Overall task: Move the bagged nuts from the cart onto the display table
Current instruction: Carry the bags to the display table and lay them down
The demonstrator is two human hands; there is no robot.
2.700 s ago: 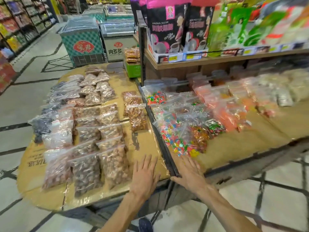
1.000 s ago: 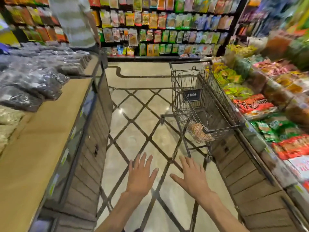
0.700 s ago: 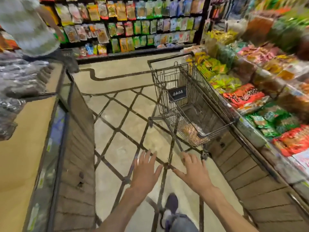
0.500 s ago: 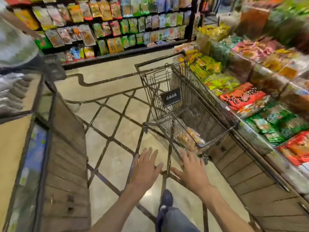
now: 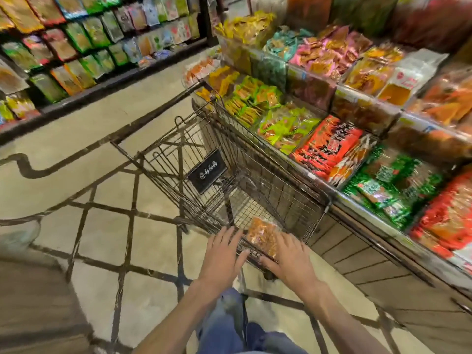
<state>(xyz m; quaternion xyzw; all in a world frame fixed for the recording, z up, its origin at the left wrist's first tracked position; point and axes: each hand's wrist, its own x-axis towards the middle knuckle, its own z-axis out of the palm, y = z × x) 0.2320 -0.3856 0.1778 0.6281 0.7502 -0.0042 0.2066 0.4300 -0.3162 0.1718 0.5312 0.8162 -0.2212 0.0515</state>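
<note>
A dark wire shopping cart stands in the middle of the frame on a pale tiled floor crossed by dark diagonal lines, its right side close against a low display counter with a slatted wooden front. In the near end of the cart's basket, low in the frame, lies a clear bag of orange-brown nuts; it is the only bag visible inside the cart. Both hands reach out over the near rim of the basket with palms down. The left hand is to the left of the bag with its fingers straight and slightly spread, the tips at the rim and holding nothing. The right hand is just right of the bag, fingers likewise straight and loosely spread; its fingertips appear to overlap the bag's near edge, though whether they touch it cannot be told. A small black sign hangs on the cart's far inner wall. On the counter at right lie heaps of packaged snacks in green, red and orange wrappers. In the upper left a dark wall shelf holds rows of coloured snack packets. At the bottom centre, blue jeans show between the forearms.
</note>
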